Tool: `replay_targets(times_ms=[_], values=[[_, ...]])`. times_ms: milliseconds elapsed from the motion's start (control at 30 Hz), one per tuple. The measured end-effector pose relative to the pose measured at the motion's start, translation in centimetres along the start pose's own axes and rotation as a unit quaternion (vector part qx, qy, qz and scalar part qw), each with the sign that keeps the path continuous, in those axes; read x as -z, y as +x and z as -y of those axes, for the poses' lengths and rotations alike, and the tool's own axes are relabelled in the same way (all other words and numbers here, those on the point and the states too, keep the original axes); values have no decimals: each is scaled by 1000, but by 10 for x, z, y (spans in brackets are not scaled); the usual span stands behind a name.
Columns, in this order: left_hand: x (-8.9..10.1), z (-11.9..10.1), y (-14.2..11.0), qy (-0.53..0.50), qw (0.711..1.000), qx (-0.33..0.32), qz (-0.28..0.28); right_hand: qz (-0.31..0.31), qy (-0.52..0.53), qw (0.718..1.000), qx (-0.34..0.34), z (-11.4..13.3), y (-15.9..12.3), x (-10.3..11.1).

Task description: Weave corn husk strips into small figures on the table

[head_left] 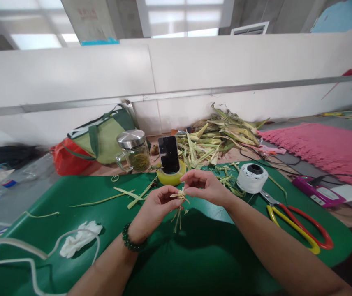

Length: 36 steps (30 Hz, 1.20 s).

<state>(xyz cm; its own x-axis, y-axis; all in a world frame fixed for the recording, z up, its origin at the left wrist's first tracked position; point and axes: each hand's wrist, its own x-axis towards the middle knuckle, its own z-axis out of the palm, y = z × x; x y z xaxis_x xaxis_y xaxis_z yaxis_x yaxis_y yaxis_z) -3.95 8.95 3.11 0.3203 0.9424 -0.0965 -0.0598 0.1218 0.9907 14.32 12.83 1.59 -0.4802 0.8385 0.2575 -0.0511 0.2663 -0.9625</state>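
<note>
Between my two hands is a small knotted bundle of pale corn husk strips (pixel 181 196), its thin ends hanging down over the green board. My left hand (pixel 160 203), with a dark green bead bracelet (pixel 129 239) at the wrist, pinches the bundle from the left. My right hand (pixel 205 187) has thumb and fingertips closed at the bundle's upper right side; its fingertips partly hide what they grip. Just behind the hands, a black phone (pixel 168 154) leans upright in a roll of yellow tape (pixel 171 177).
Red-and-yellow-handled scissors (pixel 302 226) and a white thread spool (pixel 252 178) lie right. Husks (pixel 216 135) are heaped behind, near a lidded glass mug (pixel 133 152) and a green bag (pixel 102 137). Crumpled tissue (pixel 80 239) and a white cable (pixel 34 263) lie left; a purple power strip (pixel 318 192) sits right.
</note>
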Motion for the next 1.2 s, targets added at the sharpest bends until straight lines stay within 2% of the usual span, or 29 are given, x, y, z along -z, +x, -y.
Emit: replay_targets(times_ms=[333, 767, 933, 1200], values=[[1, 0, 1, -14, 1000, -1, -3, 77, -19, 997, 0, 3, -1, 2], [0, 1, 2, -12, 1000, 7, -4, 63, -22, 998, -3, 6, -3, 0], [1, 2, 2, -22, 1000, 7, -2, 45, -58, 997, 12, 7, -3, -2], [2, 1, 0, -22, 1000, 9, -2, 37, -61, 997, 22, 5, -3, 0]])
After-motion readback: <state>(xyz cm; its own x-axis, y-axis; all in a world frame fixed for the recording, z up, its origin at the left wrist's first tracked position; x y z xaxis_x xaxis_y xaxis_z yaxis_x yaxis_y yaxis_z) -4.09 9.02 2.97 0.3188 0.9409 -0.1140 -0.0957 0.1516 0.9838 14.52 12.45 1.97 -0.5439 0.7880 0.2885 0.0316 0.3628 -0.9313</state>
